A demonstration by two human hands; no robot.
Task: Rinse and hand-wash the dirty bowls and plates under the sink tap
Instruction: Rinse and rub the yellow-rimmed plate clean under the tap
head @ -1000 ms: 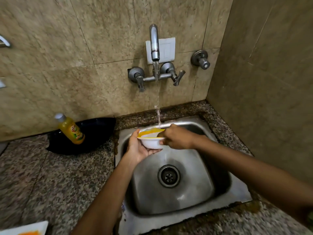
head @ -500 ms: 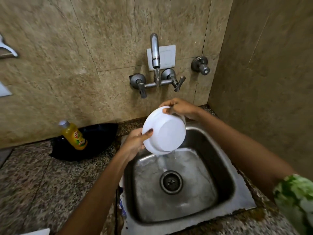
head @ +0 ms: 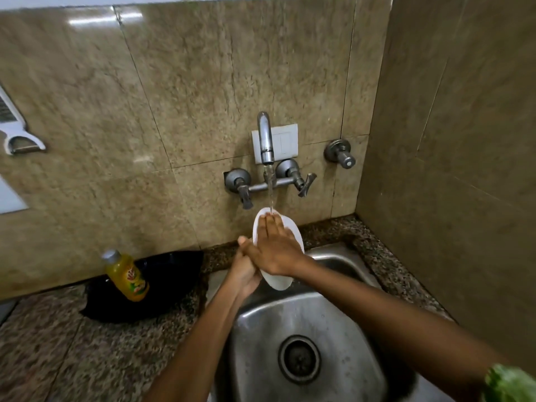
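A white bowl (head: 278, 278) is tipped up on edge above the back of the steel sink (head: 261, 320), under the tap (head: 265, 140). Water runs from the tap onto its upper rim and my fingertips. My right hand (head: 274, 246) lies flat across the bowl with fingers straight, pressing on it. My left hand (head: 243, 269) grips the bowl's left edge from behind, thumb at the rim. Most of the bowl is hidden by my hands.
A yellow bottle (head: 127, 277) stands on a black plate or pan (head: 162, 288) on the granite counter (head: 72, 358) left of the sink. The drain (head: 298, 359) is in the sink's middle. Tiled walls close in behind and on the right.
The bowl, earlier level and holding yellow residue, was tipped over and now stands on edge under the stream. My right hand moved from its rim to lie flat across it.
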